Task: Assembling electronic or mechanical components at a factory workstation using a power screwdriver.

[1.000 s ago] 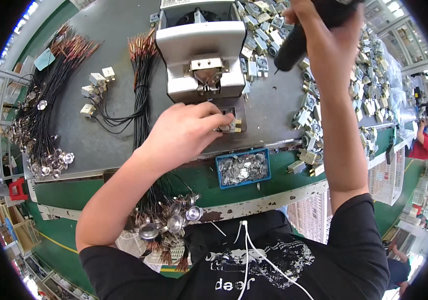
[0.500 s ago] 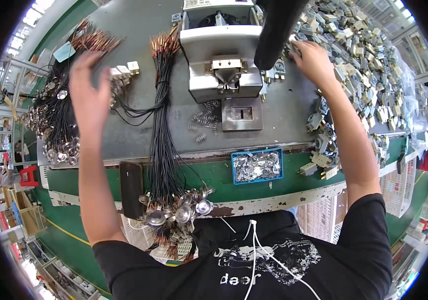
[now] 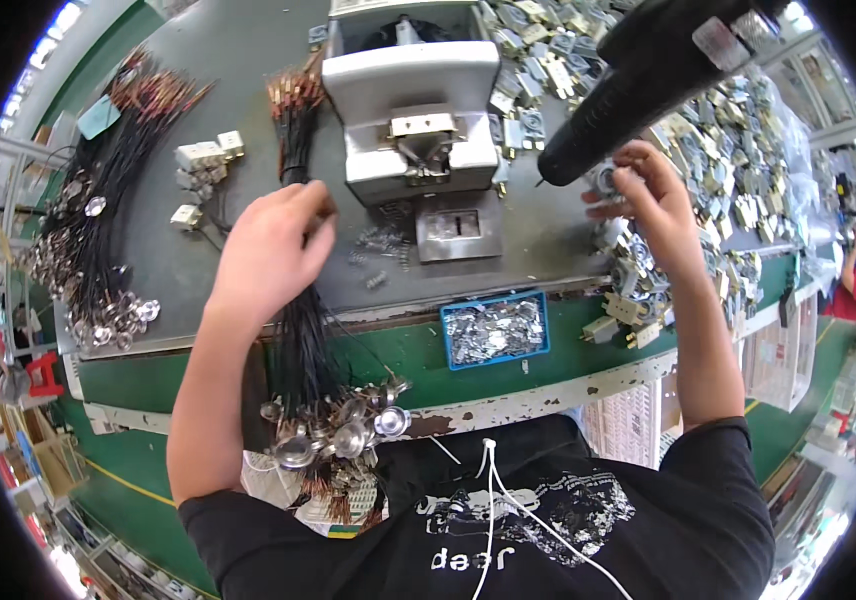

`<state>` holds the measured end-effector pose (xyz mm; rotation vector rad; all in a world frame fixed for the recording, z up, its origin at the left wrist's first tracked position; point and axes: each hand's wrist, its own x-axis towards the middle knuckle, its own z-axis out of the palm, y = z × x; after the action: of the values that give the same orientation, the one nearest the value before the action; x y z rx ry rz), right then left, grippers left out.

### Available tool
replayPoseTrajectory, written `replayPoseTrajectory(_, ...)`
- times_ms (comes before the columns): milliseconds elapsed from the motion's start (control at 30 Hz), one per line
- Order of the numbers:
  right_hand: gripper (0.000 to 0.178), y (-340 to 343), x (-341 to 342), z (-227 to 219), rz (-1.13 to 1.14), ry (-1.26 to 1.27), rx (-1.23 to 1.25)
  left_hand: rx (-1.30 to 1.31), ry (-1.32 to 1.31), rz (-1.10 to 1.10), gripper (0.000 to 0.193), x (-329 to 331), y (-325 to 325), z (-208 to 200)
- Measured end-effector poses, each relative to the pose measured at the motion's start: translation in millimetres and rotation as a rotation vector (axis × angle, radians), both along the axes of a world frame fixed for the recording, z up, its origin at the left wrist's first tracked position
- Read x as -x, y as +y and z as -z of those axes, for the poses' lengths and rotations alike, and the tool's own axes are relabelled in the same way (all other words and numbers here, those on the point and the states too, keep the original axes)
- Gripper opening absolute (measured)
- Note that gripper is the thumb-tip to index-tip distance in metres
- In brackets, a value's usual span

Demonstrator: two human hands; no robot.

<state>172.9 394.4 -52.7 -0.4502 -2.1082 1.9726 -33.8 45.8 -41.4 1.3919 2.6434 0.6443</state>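
My left hand (image 3: 273, 240) is over the bundle of black wires (image 3: 300, 325) with copper ends, thumb apart from the half-bent fingers, nothing visible between them. Whether it touches the wires I cannot tell. My right hand (image 3: 660, 200) has its fingers curled round a small grey plug part (image 3: 604, 178), mostly hidden by them. Just left of it hangs a black electric screwdriver (image 3: 613, 110), its thin tip pointing down. Beyond and beside this hand lies a large pile of grey and cream plug parts (image 3: 738, 150).
A grey bench machine (image 3: 413, 80) stands mid-table, with a metal block (image 3: 459, 228) before it. Loose springs (image 3: 380, 243) lie beside the block. A blue tray (image 3: 445, 345) holds small metal pieces. Cream blocks (image 3: 203, 155) and another wire bundle (image 3: 128, 150) lie at left.
My left hand has come right and nearer, from by the far-left wires to the middle bundle. My right hand has drawn back from the far pile, carrying a part. The screwdriver appears tilted.
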Motion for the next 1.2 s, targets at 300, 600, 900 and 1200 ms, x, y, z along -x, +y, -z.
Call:
replayPoseTrajectory(300,0.034,-45,-26,-38,-0.201,0.078,0.089,-0.145,-0.228,-0.105,0.018,-6,1,-7)
replayPoseTrajectory(600,0.047,-94,30,-22,-0.449,0.101,-0.942,-0.238,-0.316,-0.117,0.018,-6,-13,-11)
replayPoseTrajectory(900,0.047,-91,48,19,-0.337,0.087,-0.960,-0.261,-0.407,-0.088,0.024,-14,-13,-8)
replayPoseTrajectory(1200,0.025,-98,44,28,-0.284,0.394,-1.172,-0.288,-0.393,-0.114,0.024,-11,-22,-14)
